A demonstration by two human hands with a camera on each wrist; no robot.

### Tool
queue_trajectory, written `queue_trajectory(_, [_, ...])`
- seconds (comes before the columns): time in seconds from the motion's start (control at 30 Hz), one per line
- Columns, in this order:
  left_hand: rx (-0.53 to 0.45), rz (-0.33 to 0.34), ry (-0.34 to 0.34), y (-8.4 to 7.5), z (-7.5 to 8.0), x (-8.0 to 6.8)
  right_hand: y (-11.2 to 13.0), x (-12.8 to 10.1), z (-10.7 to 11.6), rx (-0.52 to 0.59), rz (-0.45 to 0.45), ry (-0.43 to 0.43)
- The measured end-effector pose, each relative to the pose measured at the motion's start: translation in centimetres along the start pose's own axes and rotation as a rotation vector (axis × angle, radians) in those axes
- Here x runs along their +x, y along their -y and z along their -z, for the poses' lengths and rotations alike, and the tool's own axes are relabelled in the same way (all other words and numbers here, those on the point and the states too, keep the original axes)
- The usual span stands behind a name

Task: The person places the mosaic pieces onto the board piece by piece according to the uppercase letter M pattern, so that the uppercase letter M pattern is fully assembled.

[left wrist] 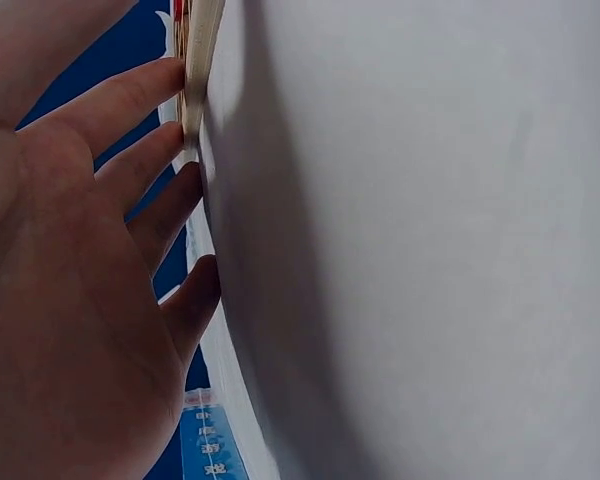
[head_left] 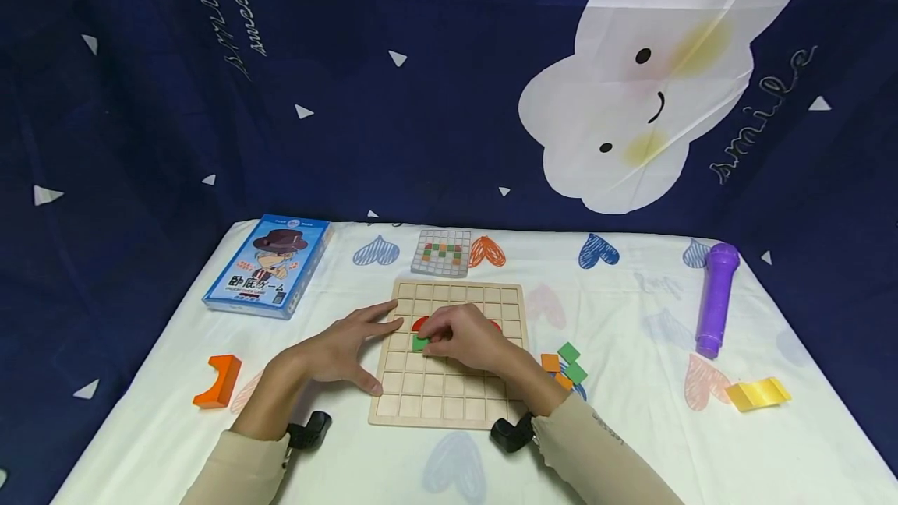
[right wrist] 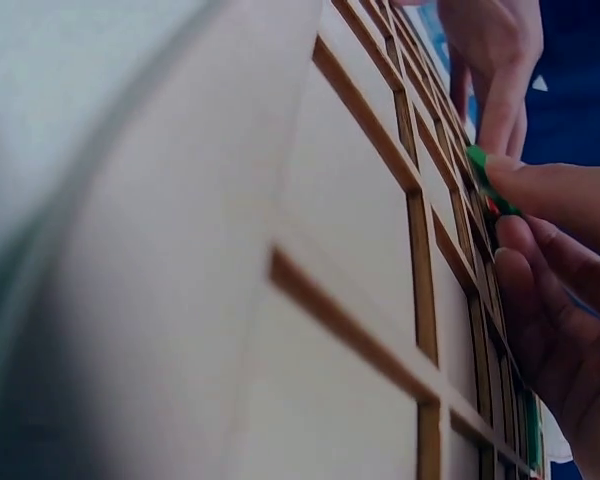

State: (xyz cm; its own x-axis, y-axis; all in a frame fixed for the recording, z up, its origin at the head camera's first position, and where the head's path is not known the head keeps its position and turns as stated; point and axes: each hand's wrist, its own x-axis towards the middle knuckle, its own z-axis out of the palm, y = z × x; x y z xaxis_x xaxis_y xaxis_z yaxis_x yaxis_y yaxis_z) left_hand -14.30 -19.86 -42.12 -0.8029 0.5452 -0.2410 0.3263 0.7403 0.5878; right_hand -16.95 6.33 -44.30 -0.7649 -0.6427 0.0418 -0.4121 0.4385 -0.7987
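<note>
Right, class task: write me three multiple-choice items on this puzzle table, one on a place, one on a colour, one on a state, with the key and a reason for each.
1. Where does the purple tube lie?
A. On the wooden board
B. On the cloth, right of the board
C. On top of the blue box

2. What colour is the tile pinched by the right hand?
A. Green
B. Yellow
C. Purple

3. How is the left hand placed?
A. Curled round the orange block
B. Raised off the table
C. Fingers straight, against the board's left edge

Key:
1 B, it lies on the white cloth, apart from the wooden board.
2 A, a green square shows at the fingertips, over the grid.
3 C, the head view shows flat fingers at the board's edge; the orange block lies untouched.
</note>
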Motion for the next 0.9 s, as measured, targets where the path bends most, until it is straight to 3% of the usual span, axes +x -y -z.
queue_trajectory(0.37, [0.011, 0.000, -0.005, 0.11, -0.17, 0.06, 0.48, 0.42, -0.58, -0.125, 0.003, 0.001])
queue_trajectory(0.9, [-0.010, 0.013, 0.001, -0.01, -0.09, 0.05, 0.88, 0.43, -0.79, -0.211, -0.017, -0.010])
